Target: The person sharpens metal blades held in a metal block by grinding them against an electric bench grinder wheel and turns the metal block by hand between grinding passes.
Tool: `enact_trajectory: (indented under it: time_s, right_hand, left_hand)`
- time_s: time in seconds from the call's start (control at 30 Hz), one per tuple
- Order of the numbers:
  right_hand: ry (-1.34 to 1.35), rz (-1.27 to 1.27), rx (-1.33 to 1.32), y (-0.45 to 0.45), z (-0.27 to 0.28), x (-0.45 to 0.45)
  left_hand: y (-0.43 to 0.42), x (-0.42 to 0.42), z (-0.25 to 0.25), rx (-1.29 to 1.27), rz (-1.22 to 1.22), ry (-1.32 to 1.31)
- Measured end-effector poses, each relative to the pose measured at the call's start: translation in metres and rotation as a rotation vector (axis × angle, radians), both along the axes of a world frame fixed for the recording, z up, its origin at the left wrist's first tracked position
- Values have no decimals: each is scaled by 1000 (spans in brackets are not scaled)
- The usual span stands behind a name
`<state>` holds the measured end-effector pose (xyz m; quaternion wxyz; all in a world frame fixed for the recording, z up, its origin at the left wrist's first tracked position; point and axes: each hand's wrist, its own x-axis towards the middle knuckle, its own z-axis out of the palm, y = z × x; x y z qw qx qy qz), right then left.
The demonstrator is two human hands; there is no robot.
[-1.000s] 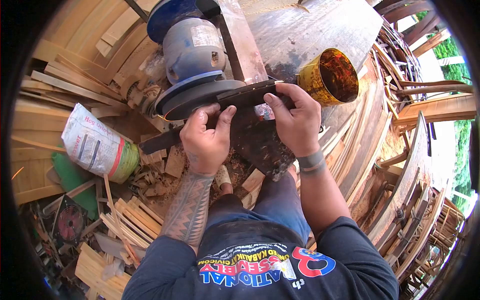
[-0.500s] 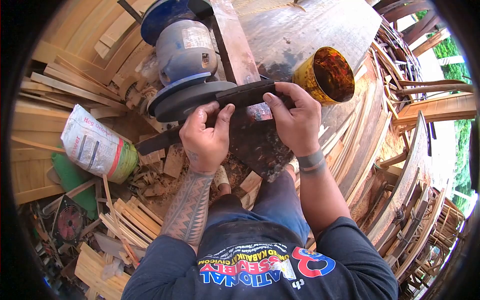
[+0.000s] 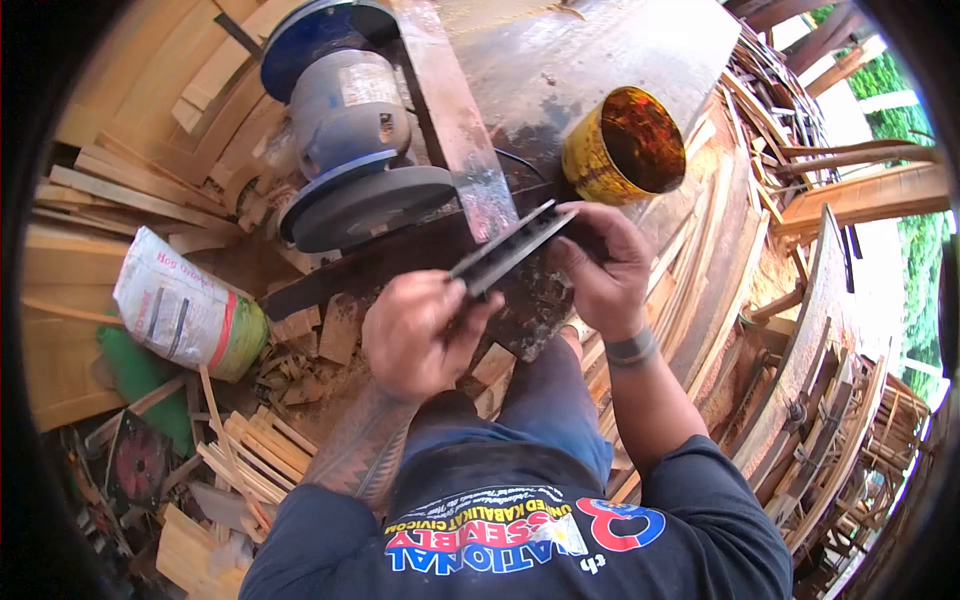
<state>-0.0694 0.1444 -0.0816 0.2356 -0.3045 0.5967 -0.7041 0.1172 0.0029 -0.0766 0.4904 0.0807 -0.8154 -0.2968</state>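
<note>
A narrow dark metal piece (image 3: 508, 250) is held at a slant between my two hands, apart from the grinding wheel. My left hand (image 3: 415, 335) is closed on its lower left end, slightly blurred. At the upper right end, my right hand (image 3: 606, 265) pinches it between thumb and fingers. Up and to the left, the grey grinding wheel (image 3: 375, 208) sits on the blue-grey bench grinder (image 3: 345, 115). A rusty metal bar (image 3: 450, 110) runs beside the grinder, above the piece.
A yellow can (image 3: 595, 160) stands on the worn board (image 3: 620, 50) at the upper right. To the left lies a white and green sack (image 3: 190, 305). Wood strips (image 3: 265, 450) lie at lower left, and long planks (image 3: 700, 290) lie at right.
The dark piece has come off the wheel, down toward my body, and is now tilted. My left hand has dropped lower, and my right hand has shifted slightly down.
</note>
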Motion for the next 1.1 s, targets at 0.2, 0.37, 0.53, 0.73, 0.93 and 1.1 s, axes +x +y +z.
enact_trajectory:
  time_s: [0.2,0.37,0.53,0.73,0.93,1.1]
  right_hand:
    - [-200,65,-362,13,-24,23]
    - [-172,75,-416,15,-20,31]
    - [-121,111,-382,25,-19,39]
    - [-130,53,-391,21,-1,54]
    - [-90,-40,-58,7,16,67]
    - [84,-131,288,-37,15,77]
  left_hand:
    - [17,22,15,-120,-311,2]
    - [17,29,18,-116,-321,40]
    - [18,40,22,-87,-327,56]
    - [15,51,27,-43,-340,64]
    - [4,70,17,205,-86,-136]
    - [-9,61,-11,813,101,22]
